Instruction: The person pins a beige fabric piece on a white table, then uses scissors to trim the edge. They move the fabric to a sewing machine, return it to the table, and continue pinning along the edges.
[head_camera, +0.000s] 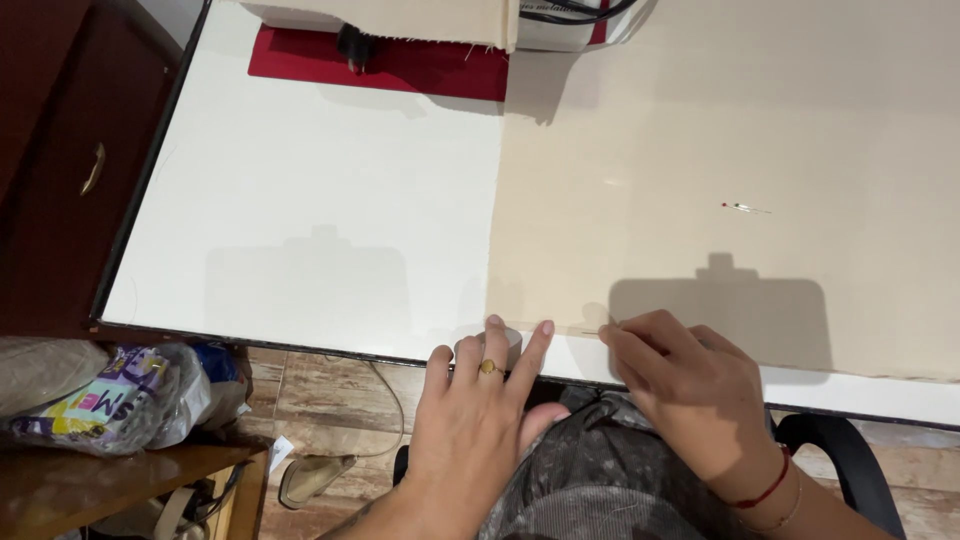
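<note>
Both hands (560, 400) on fabric (720, 200) edge

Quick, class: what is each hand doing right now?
Left hand: open, fingers flat on the beige fabric at its corner.
Right hand: fingertips pinched at the fabric's near edge; what they grip cannot be told.

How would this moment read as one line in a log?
left hand: fingertips flat on beige fabric edge | right hand: pinching fabric edge | pin: lying on fabric | table: white
</note>
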